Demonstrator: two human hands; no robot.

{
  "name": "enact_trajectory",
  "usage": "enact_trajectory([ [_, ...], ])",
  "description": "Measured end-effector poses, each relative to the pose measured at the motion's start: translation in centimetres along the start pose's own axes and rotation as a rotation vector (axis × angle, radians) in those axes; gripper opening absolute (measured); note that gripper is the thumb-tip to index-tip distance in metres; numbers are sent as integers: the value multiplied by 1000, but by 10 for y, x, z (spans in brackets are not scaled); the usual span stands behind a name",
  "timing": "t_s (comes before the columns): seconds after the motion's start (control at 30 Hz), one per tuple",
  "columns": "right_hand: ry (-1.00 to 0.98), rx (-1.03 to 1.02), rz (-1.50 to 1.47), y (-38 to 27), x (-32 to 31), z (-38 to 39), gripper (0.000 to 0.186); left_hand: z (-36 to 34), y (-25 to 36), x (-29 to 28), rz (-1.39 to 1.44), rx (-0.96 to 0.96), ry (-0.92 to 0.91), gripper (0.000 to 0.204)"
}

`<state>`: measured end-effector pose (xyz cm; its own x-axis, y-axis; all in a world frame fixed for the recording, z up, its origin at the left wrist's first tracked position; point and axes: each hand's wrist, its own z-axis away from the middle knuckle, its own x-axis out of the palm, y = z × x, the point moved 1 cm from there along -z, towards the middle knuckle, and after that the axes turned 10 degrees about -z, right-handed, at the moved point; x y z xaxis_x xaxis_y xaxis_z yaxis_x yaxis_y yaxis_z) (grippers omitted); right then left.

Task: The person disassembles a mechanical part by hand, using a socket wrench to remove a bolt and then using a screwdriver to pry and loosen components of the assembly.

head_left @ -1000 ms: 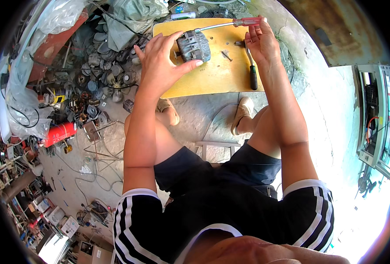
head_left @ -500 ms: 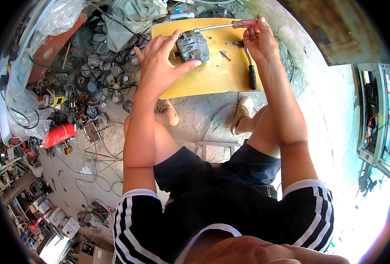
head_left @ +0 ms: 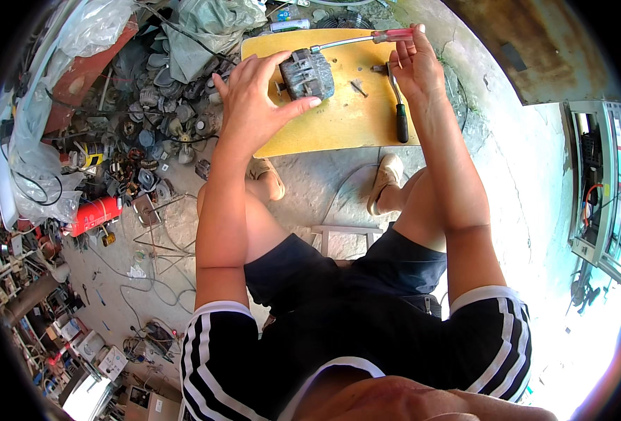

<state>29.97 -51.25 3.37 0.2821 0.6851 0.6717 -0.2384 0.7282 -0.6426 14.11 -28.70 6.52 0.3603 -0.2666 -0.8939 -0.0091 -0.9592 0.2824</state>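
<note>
On the yellow board lies a small grey electric motor (head_left: 307, 74) with a ribbed, worn casing. My left hand (head_left: 254, 91) braces it from the left, fingers at its upper left side and thumb along its near edge. Between the fingertips and thumb of my right hand (head_left: 417, 67) is the red handle of a long screwdriver (head_left: 349, 42). Its shaft runs left, and the tip meets the motor's far edge. Just left of my right wrist lies a tool with a bent metal shaft and dark green handle (head_left: 401, 123). A loose bolt (head_left: 359, 88) rests right of the motor.
The yellow board (head_left: 289, 137) sits before my knees. Scrap motor parts (head_left: 152, 133) pile up on its left, beside plastic sheeting (head_left: 205, 35). A red cylinder (head_left: 94, 215) and loose cables lie on the concrete floor. A glass-fronted cabinet (head_left: 601, 189) stands at right.
The screwdriver and my right hand have shifted very slightly to the right. My left fingers have dropped slightly at the motor's upper left side.
</note>
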Motion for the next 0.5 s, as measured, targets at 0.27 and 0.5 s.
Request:
enact_trajectory([
  [0.27, -113, 28, -117, 2, -7, -7, 26, -1, 4, 5, -27, 18, 43, 85],
  [0.5, -49, 24, 4, -3, 4, 5, 27, 0, 3, 8, -38, 12, 61, 84],
])
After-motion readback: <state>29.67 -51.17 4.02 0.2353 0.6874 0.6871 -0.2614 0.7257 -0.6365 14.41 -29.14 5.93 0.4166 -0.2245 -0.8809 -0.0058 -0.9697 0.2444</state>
